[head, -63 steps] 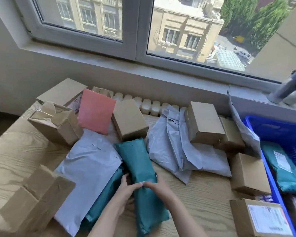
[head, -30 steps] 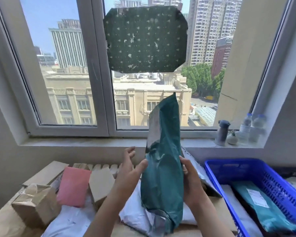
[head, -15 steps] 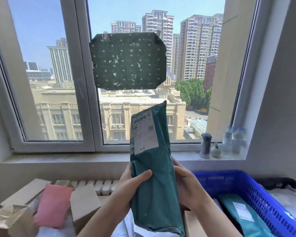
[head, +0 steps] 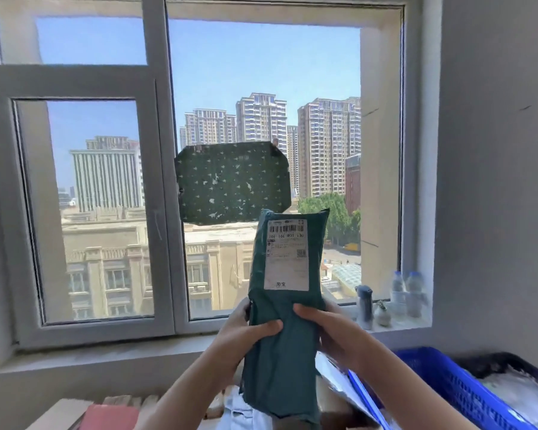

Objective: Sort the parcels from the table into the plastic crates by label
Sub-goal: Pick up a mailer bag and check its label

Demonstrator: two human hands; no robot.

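A long teal mailer parcel (head: pixel 280 361) stands upright in front of the window, its white shipping label (head: pixel 287 254) facing me. My left hand (head: pixel 246 332) grips its left side, thumb across the front. My right hand (head: pixel 330 332) grips its right side at the same height. The blue plastic crate (head: pixel 441 377) sits at the lower right, and a dark crate (head: pixel 507 364) with pale parcels lies beyond it.
A pink mailer (head: pixel 109 417), a cardboard box (head: pixel 59 412) and pale mailers (head: pixel 243 412) show along the bottom edge. Bottles (head: pixel 406 293) and a small flask (head: pixel 364 305) stand on the window sill. A dark green patterned sheet (head: pixel 232 181) is stuck on the window glass.
Both hands lifted the teal parcel off the table and turned it so the label faces me. The view tilted up towards the window, and most of the table dropped out of sight.
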